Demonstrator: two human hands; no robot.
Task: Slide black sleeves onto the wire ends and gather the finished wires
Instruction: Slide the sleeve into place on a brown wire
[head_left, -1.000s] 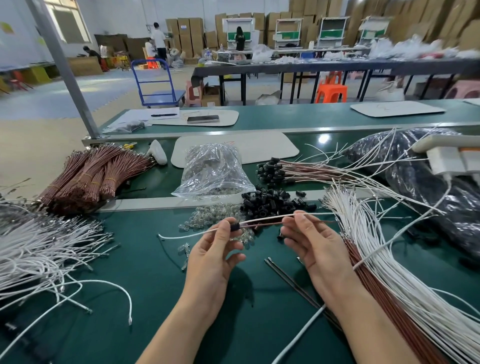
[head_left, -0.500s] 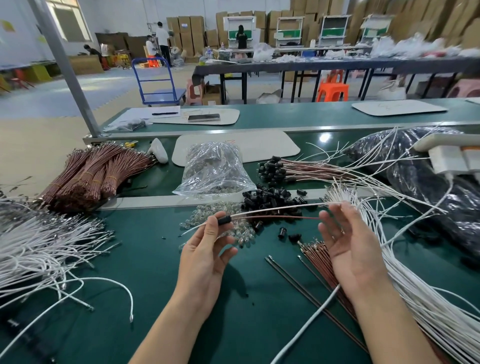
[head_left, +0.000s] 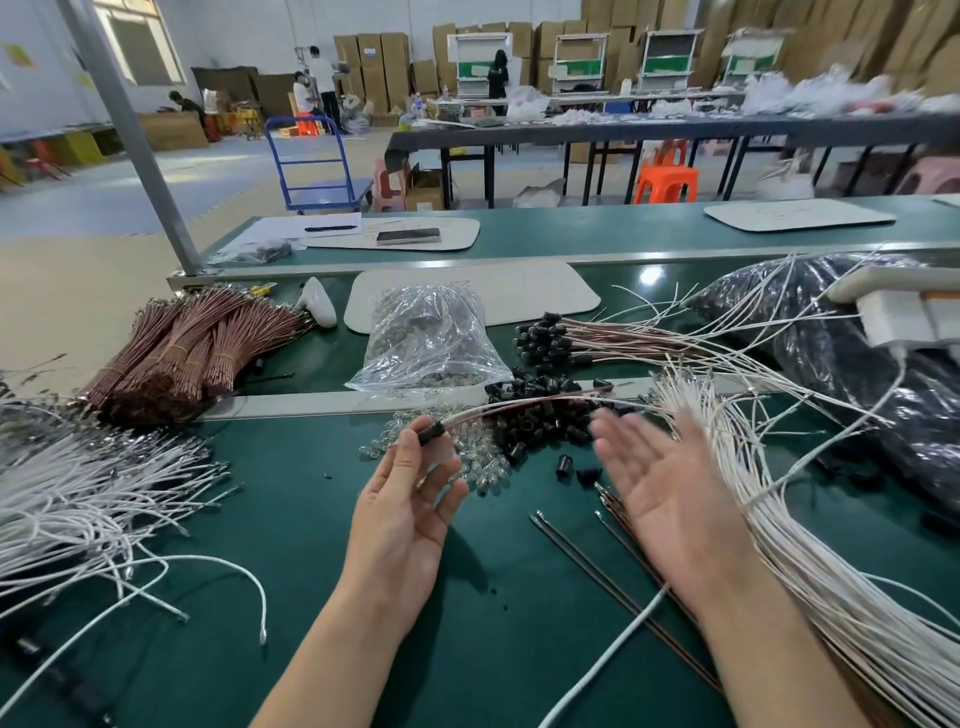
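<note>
My left hand pinches a black sleeve fitted on the end of a white and a brown wire that arch to the right over the table. Palm up and blurred, my right hand hovers with fingers straight, touching nothing. Just behind both hands lies a pile of loose black sleeves. Finished wires with black sleeves lie gathered farther back. A thick fan of white wires runs along the right.
Clear small bulbs lie beside the sleeves, a clear plastic bag behind them. Bundled brown wires sit at the left, loose white wires at the near left. A black bag fills the right. Brown wires lie near my right hand.
My right hand let go of the wires and drew back to the right, opening palm up. My left hand kept the sleeved end and raised it slightly.
</note>
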